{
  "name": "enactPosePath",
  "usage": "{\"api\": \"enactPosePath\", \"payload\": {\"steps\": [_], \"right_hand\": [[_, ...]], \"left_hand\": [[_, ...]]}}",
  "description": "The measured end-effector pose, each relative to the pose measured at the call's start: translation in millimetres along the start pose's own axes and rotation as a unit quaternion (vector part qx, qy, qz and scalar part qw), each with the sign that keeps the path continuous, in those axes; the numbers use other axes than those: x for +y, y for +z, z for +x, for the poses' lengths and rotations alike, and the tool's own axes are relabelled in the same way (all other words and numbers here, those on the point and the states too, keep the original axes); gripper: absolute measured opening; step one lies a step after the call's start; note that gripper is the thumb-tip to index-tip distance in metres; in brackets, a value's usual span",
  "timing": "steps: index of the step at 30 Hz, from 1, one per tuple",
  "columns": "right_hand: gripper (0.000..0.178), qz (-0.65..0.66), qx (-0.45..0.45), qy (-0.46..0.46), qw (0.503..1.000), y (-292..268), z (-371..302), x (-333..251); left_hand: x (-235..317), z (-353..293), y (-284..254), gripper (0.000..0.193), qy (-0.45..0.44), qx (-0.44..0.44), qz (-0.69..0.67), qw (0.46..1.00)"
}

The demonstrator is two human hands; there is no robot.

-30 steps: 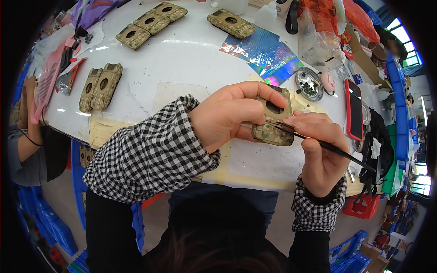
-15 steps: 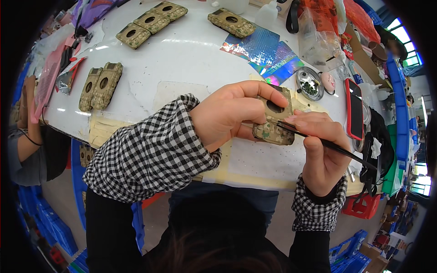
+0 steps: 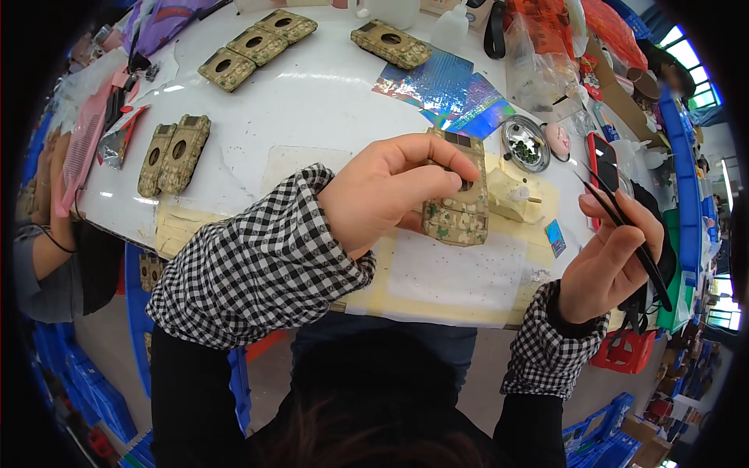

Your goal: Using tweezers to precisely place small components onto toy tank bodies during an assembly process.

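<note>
My left hand [image 3: 398, 183] grips a camouflage model tank hull [image 3: 456, 222] over the white table, its thumb and forefinger at the round hole in the top. Some of the hull is hidden behind those fingers. Well to the right, away from the hull, my right hand [image 3: 612, 257] holds black tweezers [image 3: 624, 218] with the points up and apart; I see nothing between them. A clear round dish [image 3: 524, 143] with small dark green pieces lies beyond the hull. Nearer my right hand are a pale block [image 3: 511, 195] with a peg and a small blue shiny piece [image 3: 555, 237].
More camouflage hulls lie at the left [image 3: 178, 156], at the far left [image 3: 257, 43] and far middle [image 3: 392, 43]. Shiny holographic sheets [image 3: 449, 86] are beyond my left hand. A red-edged phone [image 3: 603, 160] lies at the right. Another person's arm [image 3: 48, 226] shows at the left edge.
My right hand has drawn back from the hull to the right, and the tweezers now point upward. The left hand has shifted slightly left with the hull.
</note>
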State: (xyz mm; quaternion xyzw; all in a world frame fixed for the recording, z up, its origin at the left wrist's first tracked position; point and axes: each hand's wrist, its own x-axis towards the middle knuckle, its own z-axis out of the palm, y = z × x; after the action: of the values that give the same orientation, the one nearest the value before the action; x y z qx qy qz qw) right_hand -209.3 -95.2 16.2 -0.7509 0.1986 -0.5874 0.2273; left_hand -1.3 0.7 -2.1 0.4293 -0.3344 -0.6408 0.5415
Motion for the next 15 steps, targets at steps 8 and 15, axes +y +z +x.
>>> {"api": "enactPosePath", "payload": {"steps": [8,15], "right_hand": [[0.027,-0.095,0.066,-0.022,0.993,-7.0,4.8,31.1],[0.021,-0.07,0.048,-0.018,0.996,-5.6,7.1,43.9]], "left_hand": [[1.2,5.5,-3.1,0.015,0.048,0.052,0.051,0.996],[1.0,21.8,-10.7,0.016,0.087,0.08,0.113,0.987]]}}
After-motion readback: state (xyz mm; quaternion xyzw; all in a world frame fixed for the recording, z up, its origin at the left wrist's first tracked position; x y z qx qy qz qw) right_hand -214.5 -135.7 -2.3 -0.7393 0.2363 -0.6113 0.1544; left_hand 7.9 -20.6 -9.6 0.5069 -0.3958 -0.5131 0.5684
